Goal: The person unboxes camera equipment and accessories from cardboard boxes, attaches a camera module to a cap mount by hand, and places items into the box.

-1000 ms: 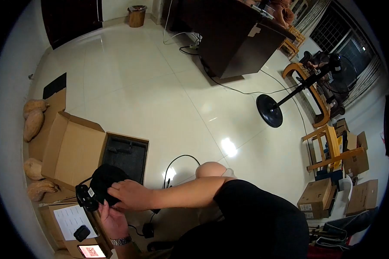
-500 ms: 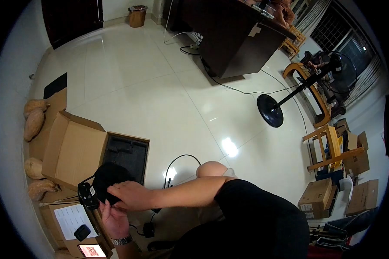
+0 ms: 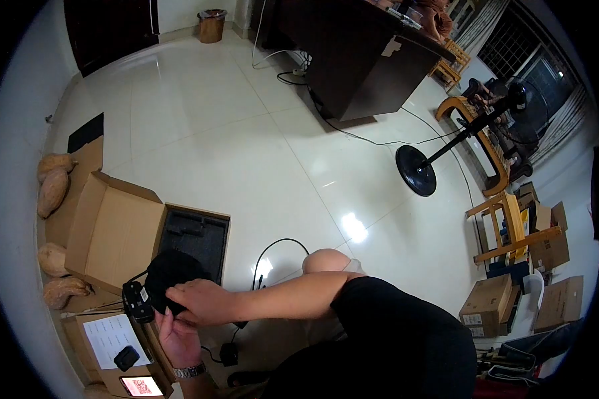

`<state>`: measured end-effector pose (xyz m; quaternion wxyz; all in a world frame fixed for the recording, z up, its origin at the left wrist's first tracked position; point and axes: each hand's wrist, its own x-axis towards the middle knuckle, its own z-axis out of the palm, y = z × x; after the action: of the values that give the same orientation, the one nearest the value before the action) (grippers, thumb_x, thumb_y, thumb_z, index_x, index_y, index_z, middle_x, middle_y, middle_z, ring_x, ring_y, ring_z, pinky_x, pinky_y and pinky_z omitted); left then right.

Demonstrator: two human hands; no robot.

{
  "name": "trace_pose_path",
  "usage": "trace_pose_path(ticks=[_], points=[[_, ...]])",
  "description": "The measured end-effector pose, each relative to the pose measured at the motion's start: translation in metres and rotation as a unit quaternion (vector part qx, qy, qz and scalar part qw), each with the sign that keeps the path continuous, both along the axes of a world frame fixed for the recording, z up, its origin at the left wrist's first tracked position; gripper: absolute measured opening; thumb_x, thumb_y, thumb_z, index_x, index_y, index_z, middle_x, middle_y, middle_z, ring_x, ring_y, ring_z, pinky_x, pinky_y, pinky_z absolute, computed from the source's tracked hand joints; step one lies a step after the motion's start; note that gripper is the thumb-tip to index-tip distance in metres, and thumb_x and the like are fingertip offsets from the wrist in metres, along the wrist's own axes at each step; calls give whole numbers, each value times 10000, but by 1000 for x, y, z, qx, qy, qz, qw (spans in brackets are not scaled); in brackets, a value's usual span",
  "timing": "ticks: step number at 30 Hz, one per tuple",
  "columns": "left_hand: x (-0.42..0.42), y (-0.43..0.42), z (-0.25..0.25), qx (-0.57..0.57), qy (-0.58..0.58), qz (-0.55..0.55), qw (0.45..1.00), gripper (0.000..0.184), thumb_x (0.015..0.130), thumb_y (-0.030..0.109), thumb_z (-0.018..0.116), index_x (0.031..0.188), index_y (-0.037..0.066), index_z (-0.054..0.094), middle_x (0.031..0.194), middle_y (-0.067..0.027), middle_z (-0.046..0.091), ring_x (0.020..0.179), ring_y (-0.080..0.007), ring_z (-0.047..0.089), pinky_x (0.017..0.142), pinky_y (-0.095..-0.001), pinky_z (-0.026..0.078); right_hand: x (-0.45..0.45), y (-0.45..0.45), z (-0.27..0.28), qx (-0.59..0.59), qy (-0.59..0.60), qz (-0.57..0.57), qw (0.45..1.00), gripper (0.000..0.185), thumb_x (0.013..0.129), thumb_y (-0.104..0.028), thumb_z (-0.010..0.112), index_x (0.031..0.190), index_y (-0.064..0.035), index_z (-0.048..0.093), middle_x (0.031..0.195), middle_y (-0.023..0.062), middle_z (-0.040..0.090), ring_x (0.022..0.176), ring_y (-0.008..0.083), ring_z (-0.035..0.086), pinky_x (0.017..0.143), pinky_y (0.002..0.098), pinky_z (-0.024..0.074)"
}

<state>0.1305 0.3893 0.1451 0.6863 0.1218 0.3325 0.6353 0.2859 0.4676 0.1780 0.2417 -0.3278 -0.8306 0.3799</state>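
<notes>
In the lower left of the frame, your right hand (image 3: pixel 207 302) had its fingers closed on a soft black bundle (image 3: pixel 174 267), which overlapped the open cardboard box (image 3: pixel 118 219) in view. A black device (image 3: pixel 138 303) sat against the bundle's left side. Your left hand (image 3: pixel 178 340) met its lower edge with the fingertips; I could not tell whether they gripped it. Below, a white sheet (image 3: pixel 106 332) and a lit phone (image 3: pixel 142 386) lay on a carton (image 3: pixel 80 346).

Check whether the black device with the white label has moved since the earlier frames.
Yes, slightly: the black device has shifted rightward in view, judged against the printed sheet.
</notes>
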Motion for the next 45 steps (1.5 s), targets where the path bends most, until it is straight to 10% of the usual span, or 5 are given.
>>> trace_pose_path(ticks=[45], points=[[15, 1, 13, -43, 28, 36, 998, 418, 1036, 182, 464, 1448, 143, 405, 1264, -56, 634, 1040, -200, 656, 896, -369, 516, 1, -3, -8, 45, -24, 8, 999, 492, 737, -233, 800, 1079, -16, 521, 963, 187, 632, 954, 386, 650, 805, 483, 504]])
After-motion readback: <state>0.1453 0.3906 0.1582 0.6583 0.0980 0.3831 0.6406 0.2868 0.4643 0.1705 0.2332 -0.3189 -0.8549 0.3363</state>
